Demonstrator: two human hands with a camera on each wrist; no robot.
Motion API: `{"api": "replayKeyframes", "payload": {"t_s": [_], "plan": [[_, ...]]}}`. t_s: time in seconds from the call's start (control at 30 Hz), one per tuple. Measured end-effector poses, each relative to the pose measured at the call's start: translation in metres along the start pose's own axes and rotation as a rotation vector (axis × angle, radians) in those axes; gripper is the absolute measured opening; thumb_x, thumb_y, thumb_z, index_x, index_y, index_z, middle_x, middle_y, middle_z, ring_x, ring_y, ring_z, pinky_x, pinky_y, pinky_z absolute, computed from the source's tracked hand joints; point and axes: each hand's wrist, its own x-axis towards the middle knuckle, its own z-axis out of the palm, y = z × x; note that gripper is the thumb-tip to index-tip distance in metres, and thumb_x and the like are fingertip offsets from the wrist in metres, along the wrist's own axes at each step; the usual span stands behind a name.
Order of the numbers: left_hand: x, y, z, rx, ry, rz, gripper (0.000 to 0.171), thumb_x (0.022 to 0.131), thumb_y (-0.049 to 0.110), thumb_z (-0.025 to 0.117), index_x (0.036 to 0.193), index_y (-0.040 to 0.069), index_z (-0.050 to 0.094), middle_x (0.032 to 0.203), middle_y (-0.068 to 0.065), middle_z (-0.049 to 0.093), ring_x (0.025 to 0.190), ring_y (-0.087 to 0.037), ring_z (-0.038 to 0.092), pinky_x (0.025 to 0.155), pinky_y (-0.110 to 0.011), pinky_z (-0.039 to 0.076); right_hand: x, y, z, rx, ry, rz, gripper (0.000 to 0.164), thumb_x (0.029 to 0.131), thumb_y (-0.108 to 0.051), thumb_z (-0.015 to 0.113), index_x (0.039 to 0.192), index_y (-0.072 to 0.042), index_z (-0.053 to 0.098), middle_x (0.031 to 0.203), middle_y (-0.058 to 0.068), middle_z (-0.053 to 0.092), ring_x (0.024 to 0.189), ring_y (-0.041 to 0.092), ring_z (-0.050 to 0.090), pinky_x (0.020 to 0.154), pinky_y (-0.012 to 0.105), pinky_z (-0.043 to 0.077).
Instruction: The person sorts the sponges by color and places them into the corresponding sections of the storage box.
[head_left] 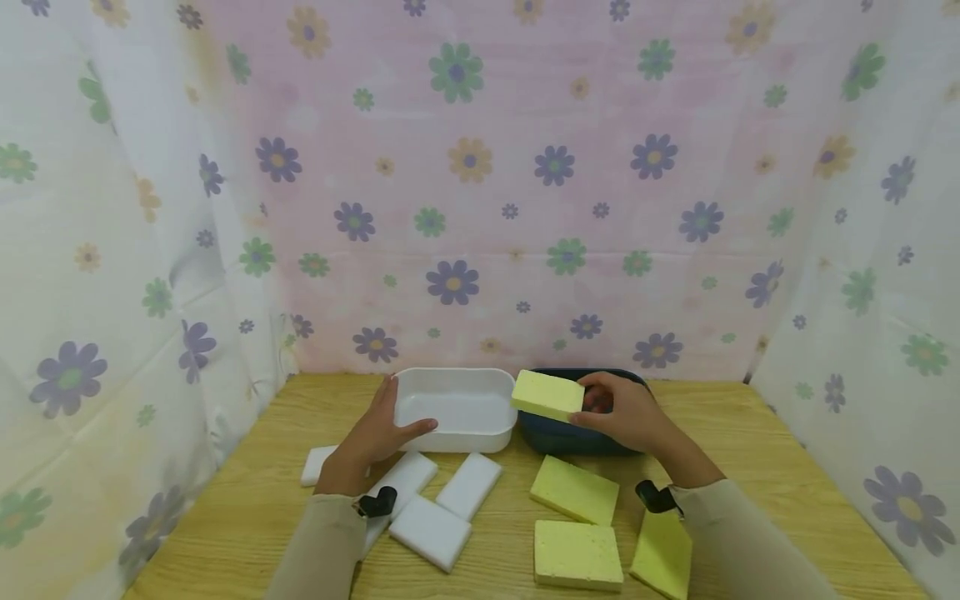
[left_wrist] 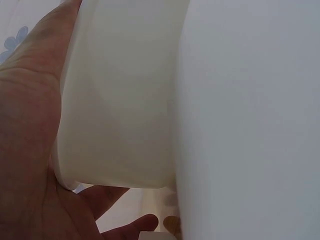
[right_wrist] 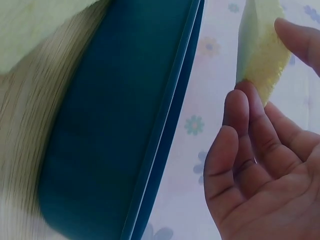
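Observation:
My right hand (head_left: 628, 408) pinches one end of a yellow sponge (head_left: 549, 395) between thumb and fingers, holding it tilted above the dark blue plastic basin (head_left: 581, 439). In the right wrist view, the sponge (right_wrist: 260, 50) stands out past the fingertips, beyond the basin's rim. My left hand (head_left: 381, 429) grips the left end of a white plastic basin (head_left: 453, 442), its thumb over the near side. In the left wrist view, the white basin's wall (left_wrist: 120, 100) lies against the palm, and fingers show past its edge.
Several white sponge blocks (head_left: 431, 533) lie on the wooden table (head_left: 247, 508) before the white basin, some partly behind the left arm. Yellow sponges (head_left: 577, 554) lie on the right, one beside the right wrist. A flowered curtain (head_left: 510, 208) encloses the back and sides.

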Motion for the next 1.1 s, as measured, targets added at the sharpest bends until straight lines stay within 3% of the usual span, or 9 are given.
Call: {"api": "replayKeyframes", "payload": {"t_s": [0.67,1.1], "plan": [[0.004,-0.005,0.001,-0.011,0.009,0.0,0.133,0.083,0.075,0.07,0.166,0.009,-0.01,0.174,-0.016,-0.012,0.158,-0.047,0.012,0.121,-0.067,0.025,0.035,-0.041,0.032,0.032,-0.008,-0.008,0.066,0.088,-0.04,0.084,0.142,-0.012,0.06,0.104,-0.004,0.071,0.091,0.01,0.067,0.077,0.032,0.056],[0.005,-0.003,0.002,-0.037,0.008,0.002,0.134,0.082,0.073,0.073,0.166,0.009,-0.01,0.174,-0.017,-0.011,0.157,-0.049,0.014,0.12,-0.068,0.027,0.048,-0.054,0.049,0.028,-0.023,-0.018,0.062,0.088,-0.037,0.084,0.139,-0.012,0.061,0.104,-0.004,0.071,0.091,0.01,0.066,0.078,0.031,0.057]]}}
